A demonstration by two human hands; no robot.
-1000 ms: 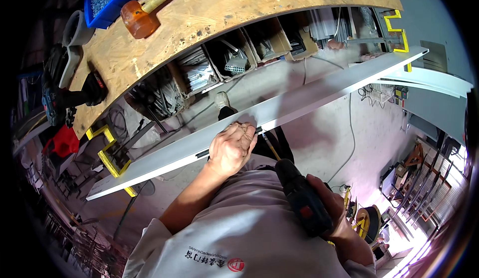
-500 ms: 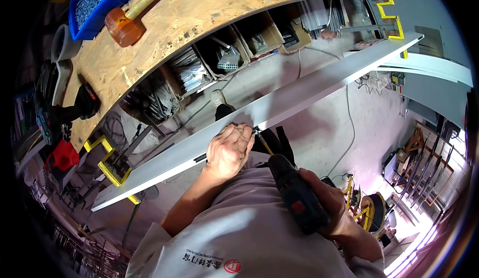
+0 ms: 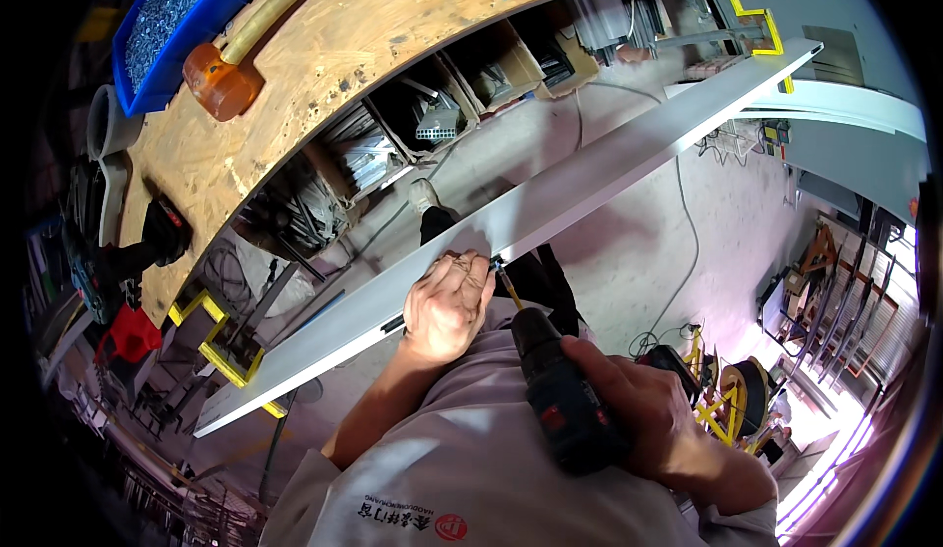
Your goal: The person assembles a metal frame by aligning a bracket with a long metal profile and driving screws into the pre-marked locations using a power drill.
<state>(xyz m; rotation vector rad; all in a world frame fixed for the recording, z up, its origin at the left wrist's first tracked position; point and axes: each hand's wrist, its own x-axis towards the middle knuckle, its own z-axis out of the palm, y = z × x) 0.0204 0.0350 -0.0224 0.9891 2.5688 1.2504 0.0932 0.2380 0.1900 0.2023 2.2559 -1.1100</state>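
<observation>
- Far left: blue plastic bin (image 3: 187, 66), straight-walled, heaped with small, shiny metal pieces.
- Next, on the worn, dark-flecked wooden counter (image 3: 324, 46): mallet (image 3: 221, 82), amber head glossy and rounded, handle pale wood.
- Below it, a yellow angular bracket (image 3: 224, 365) under one end of my long pale-grey profile (image 3: 580, 179): smooth, flat-faced, slanting up rightward across my front.
- My left hand (image 3: 449, 301): on the profile's near edge, fingers bent, knuckles up; tips hidden, cannot tell what they pinch.
- Just right, a small dark fitting (image 3: 497, 261) at that edge; the slender drill bit (image 3: 509, 287) points to it.
- My right hand (image 3: 638, 405): wrapped round a dark, chunky drill (image 3: 570, 400).
</observation>
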